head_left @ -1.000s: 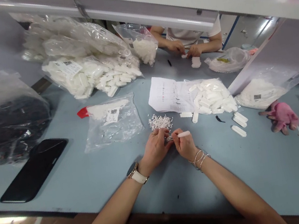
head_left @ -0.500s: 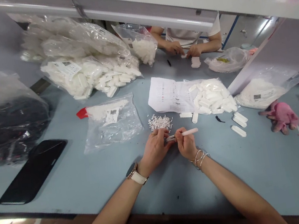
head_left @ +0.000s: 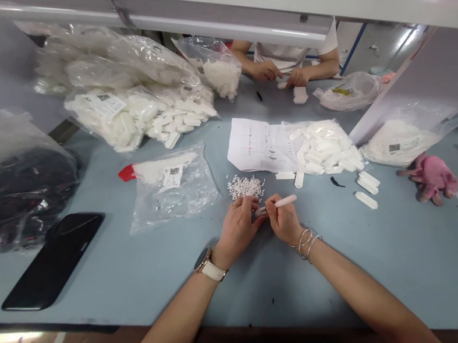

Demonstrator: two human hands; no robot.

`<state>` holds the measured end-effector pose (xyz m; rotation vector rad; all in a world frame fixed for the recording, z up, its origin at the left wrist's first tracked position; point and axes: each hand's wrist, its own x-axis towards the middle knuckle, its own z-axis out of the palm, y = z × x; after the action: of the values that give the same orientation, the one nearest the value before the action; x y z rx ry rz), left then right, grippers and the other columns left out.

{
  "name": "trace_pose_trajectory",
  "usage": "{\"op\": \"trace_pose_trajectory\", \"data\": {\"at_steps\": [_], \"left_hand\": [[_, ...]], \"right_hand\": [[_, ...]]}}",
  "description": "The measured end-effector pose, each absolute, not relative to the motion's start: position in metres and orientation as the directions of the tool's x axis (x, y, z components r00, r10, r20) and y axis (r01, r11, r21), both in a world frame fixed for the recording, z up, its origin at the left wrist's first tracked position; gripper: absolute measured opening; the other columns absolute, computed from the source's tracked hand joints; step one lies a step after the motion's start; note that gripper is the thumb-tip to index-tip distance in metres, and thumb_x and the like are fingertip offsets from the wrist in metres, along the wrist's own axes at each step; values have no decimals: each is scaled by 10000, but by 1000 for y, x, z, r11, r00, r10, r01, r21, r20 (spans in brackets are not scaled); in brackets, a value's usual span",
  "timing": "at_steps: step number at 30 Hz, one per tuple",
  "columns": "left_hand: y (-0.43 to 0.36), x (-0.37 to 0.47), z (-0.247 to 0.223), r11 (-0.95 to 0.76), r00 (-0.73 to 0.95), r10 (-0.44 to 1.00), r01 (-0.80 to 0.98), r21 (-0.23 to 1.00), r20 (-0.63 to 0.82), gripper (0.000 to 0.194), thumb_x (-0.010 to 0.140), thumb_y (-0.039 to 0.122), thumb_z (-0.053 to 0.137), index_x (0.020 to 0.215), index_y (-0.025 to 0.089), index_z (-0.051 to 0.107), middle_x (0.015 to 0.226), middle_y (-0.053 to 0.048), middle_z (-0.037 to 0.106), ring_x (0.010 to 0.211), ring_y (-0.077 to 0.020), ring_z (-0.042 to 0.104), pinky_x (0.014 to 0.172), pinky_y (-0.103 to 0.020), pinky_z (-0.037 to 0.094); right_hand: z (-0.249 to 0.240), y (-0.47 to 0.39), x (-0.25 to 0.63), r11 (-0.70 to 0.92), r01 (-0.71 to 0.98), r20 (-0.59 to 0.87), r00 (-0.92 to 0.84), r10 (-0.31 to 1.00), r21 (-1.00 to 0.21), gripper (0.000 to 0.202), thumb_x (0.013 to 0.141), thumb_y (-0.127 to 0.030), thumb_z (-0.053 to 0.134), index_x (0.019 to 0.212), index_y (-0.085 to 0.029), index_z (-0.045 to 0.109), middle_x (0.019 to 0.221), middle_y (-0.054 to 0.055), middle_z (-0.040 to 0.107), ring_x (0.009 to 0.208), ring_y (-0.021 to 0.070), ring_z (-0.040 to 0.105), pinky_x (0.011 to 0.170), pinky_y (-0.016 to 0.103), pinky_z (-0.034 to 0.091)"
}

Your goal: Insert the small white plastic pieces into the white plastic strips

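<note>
My left hand (head_left: 239,229) pinches a small white piece (head_left: 260,211) with dark slots near the middle of the table. Closed around a pale pink pen-like tool (head_left: 286,200), my right hand (head_left: 284,221) meets the right end of that piece; the tool's tip is hidden by the fingers. Just beyond both hands lies a pile of tiny white parts (head_left: 246,186). A printed sheet (head_left: 251,147) and a clear bag of white pieces (head_left: 326,148) are behind the pile, with two loose white strips in front of them.
A black phone (head_left: 54,261), a flat clear bag (head_left: 174,190) and large filled bags (head_left: 142,110) stand left. At right are loose white pieces (head_left: 367,200), a pink cloth item (head_left: 432,177) and a partition. Across the table, another person's hands (head_left: 298,77) work below the shelf.
The pink tool in my right hand has shifted slightly left and up, and my right fingers moved a little with it. My left hand looks nearly unchanged.
</note>
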<state>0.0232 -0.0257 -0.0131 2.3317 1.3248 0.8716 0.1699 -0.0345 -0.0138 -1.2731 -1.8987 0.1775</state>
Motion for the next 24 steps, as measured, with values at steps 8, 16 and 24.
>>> {"op": "trace_pose_trajectory", "data": {"at_steps": [8,16,24], "left_hand": [[-26,24,-14,-523,378,851,661,537,364,274,757,118,616,944,203,435,819,-31,655,836,-230,599,751,-368,496],[-26,23,-13,-516,382,856,674,529,347,262,770,140,613,952,204,436,827,-35,648,843,-227,597,751,-363,495],[-27,23,-11,-514,388,858,662,546,336,343,741,153,672,979,213,431,837,-30,645,866,-230,607,739,-355,508]], "right_hand": [[-12,-34,167,484,748,515,-224,828,-454,440,984,-364,219,783,-175,562,550,20,564,490,136,508,505,240,338],[-13,-37,169,516,701,518,-241,821,-492,409,971,-366,260,772,-178,564,572,29,585,518,136,537,526,237,370],[-18,-32,175,252,495,427,282,859,-832,465,962,-453,247,609,-221,441,490,-12,492,467,134,494,478,250,393]]}}
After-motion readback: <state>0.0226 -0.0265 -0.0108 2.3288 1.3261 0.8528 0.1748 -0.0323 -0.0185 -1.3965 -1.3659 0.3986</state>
